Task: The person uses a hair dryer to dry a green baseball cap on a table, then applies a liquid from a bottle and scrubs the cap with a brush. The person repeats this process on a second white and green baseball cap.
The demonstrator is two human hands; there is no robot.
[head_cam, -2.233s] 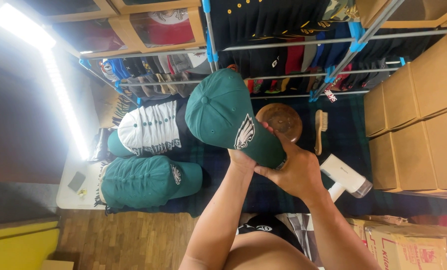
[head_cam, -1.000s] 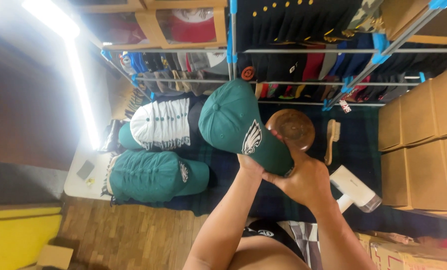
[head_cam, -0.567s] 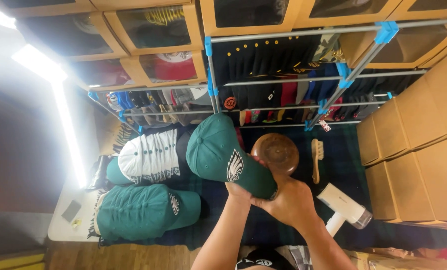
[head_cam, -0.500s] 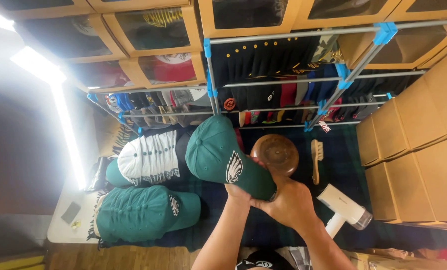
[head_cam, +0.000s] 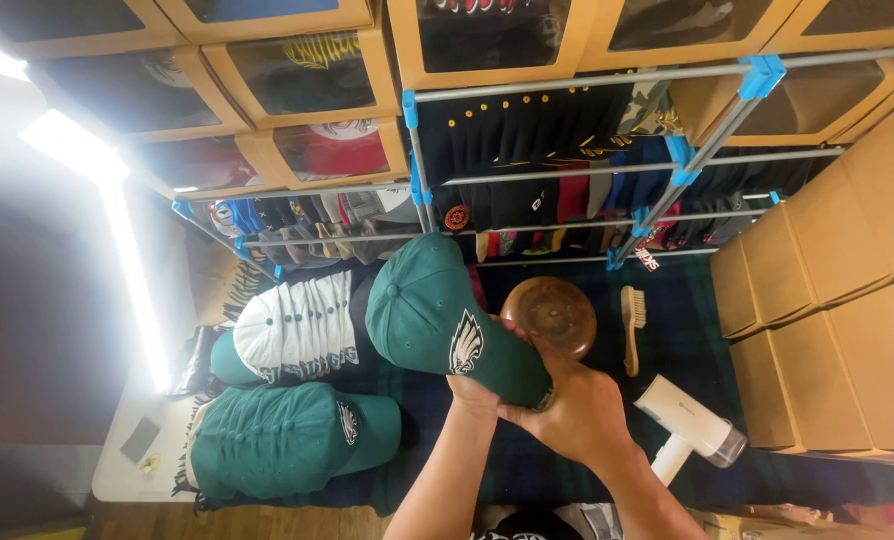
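Observation:
A dark green cap (head_cam: 432, 310) with a white bird emblem is held up over a dark plaid cloth (head_cam: 687, 350). My left hand (head_cam: 470, 393) grips it from below, mostly hidden under the brim. My right hand (head_cam: 575, 412) is closed on the end of the brim. Just behind the brim stands a round wooden hat form (head_cam: 555, 314), touching or nearly touching the cap.
A stack of white and green caps (head_cam: 292, 328) and a stack of green caps (head_cam: 277, 438) lie at the left. A wooden brush (head_cam: 631, 328) and a white handheld steamer (head_cam: 689, 426) lie at the right. Behind stand a cap rack (head_cam: 567, 200), wooden display boxes (head_cam: 307, 75) and cardboard boxes (head_cam: 837, 300).
The view has tilted up and shows more of the shelves. Both hands keep hold of the green cap, which has stayed beside the wooden form.

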